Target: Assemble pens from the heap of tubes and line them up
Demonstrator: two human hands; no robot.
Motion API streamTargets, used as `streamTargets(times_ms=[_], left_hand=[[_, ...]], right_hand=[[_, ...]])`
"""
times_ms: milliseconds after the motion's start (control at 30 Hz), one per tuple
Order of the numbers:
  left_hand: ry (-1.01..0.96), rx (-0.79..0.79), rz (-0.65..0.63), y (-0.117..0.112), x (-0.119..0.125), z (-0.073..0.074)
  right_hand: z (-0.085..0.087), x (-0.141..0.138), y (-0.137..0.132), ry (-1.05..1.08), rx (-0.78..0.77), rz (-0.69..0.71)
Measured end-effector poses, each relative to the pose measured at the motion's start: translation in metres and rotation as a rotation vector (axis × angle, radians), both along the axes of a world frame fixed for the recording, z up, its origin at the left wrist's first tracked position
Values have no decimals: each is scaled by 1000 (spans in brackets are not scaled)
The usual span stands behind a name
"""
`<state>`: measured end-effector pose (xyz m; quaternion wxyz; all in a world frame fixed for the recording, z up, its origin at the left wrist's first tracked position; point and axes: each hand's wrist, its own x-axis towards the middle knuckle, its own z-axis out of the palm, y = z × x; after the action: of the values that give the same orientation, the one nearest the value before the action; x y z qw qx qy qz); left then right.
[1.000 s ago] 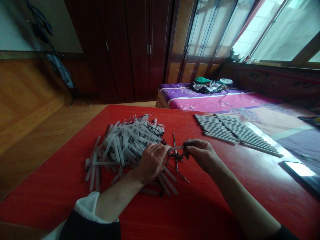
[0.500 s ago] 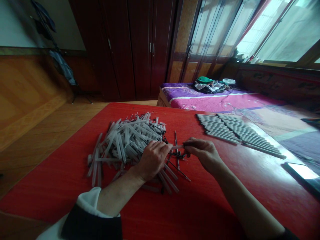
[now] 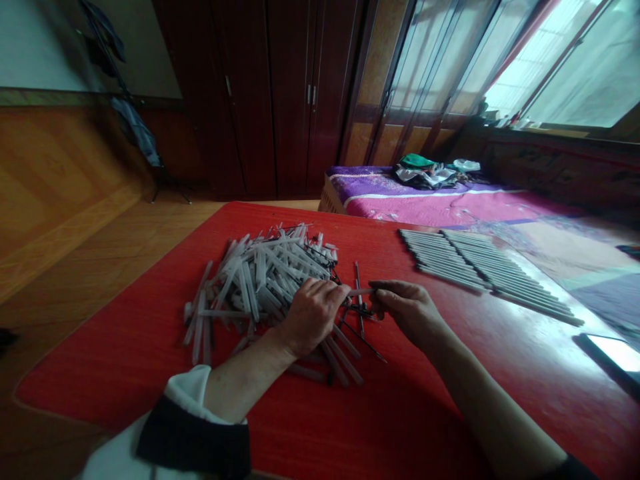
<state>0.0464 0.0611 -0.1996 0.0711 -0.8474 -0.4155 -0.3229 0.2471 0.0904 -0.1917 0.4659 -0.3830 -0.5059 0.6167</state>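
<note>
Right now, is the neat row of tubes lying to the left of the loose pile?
No, the neat row lies right of the loose pile.

I see: red table (image 3: 150, 360) | loose heap of white plastic tubes (image 3: 255, 280) centre | row of grey tubes (image 3: 480, 270) right

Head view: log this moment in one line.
left hand: pinches clear tube | right hand: pinches its other end | tube pile: by left hand
</note>
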Motion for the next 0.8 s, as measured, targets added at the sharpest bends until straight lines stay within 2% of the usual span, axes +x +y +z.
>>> streamTargets(times_ms=[167, 400, 633, 800], left_hand=[[28, 5, 20, 1, 0, -1], [35, 18, 29, 1, 0, 0], [29, 6, 65, 1, 0, 0], [26, 13, 56, 1, 0, 0]], right_hand=[[-3, 1, 0, -123, 67, 4], [0, -4, -4, -303, 210, -51], [-1, -4, -4, -165, 182, -118], [-2, -3, -3, -249, 224, -119]])
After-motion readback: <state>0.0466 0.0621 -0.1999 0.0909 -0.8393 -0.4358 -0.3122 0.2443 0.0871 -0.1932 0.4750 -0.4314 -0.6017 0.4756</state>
